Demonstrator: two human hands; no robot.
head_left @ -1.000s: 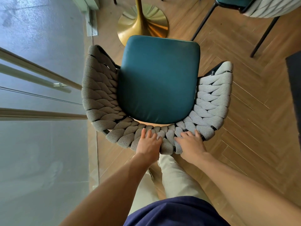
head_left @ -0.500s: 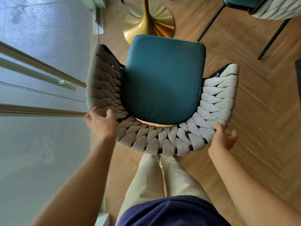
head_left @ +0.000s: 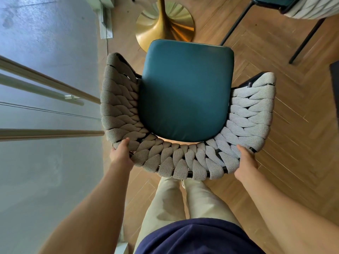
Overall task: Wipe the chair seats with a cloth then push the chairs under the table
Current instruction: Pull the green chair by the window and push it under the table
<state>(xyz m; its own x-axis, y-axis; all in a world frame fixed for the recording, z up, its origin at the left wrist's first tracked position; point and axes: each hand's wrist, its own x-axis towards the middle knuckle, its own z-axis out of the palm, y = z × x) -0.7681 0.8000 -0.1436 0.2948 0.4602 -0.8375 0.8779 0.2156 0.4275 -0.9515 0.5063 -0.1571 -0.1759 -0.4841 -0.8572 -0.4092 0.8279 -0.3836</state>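
A chair with a teal seat cushion (head_left: 185,92) and a curved backrest (head_left: 183,162) of thick grey woven rope stands right below me. My left hand (head_left: 120,154) grips the backrest at its left rear corner. On the right rear corner, my right hand (head_left: 244,162) holds the same backrest. The front edge of the seat lies close to the table's golden pedestal base (head_left: 165,24). No cloth is in view.
A glass wall with wooden rails (head_left: 45,85) runs along the left, close to the chair's left arm. A second chair (head_left: 300,8) with black legs stands at the top right. The floor is herringbone wood (head_left: 293,143). My legs are behind the chair.
Both hands left the middle of the backrest, swung outward and now grip its left and right rear corners. The chair sits a little nearer the golden base.
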